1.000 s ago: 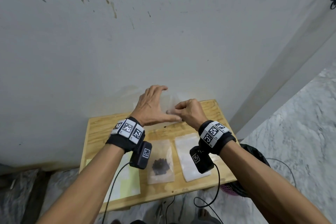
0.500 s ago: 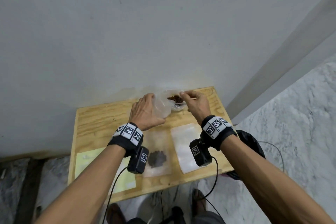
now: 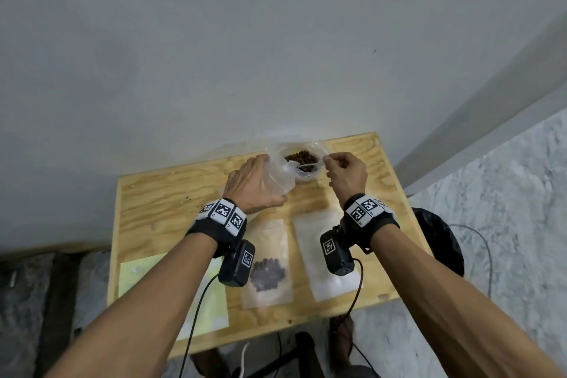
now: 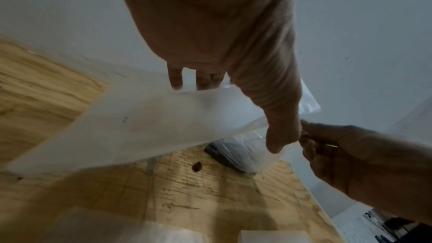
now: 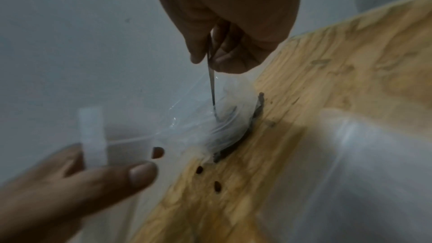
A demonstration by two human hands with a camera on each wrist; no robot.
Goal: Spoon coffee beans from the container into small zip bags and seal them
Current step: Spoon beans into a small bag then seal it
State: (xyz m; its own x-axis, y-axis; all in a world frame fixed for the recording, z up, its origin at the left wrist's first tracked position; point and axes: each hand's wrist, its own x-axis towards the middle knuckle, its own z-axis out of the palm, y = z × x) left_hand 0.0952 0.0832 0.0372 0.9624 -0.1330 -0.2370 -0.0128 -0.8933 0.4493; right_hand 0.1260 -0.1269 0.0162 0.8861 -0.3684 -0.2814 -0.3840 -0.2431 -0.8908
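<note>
A clear container (image 3: 310,176) of coffee beans (image 3: 302,158) stands at the table's far edge by the wall. My right hand (image 3: 330,161) pinches the handle of a spoon (image 3: 306,166), whose bowl lies inside the container. My left hand (image 3: 264,176) grips an empty clear zip bag (image 3: 277,181), held up just left of the container. In the left wrist view the bag (image 4: 140,127) slants between thumb and fingers (image 4: 175,78). The right wrist view shows the spoon handle (image 5: 211,80) reaching down into the container (image 5: 222,127).
On the wooden table (image 3: 159,209) lie a zip bag with beans (image 3: 267,270), an empty zip bag (image 3: 319,242) and yellow paper (image 3: 144,282). Loose beans (image 5: 199,169) lie near the container. A black bag (image 3: 438,242) sits past the right edge. The wall is close behind.
Both hands came down from in front of the wall to the container. My right hand let go of the bag and now pinches the spoon; my left hand still holds the bag.
</note>
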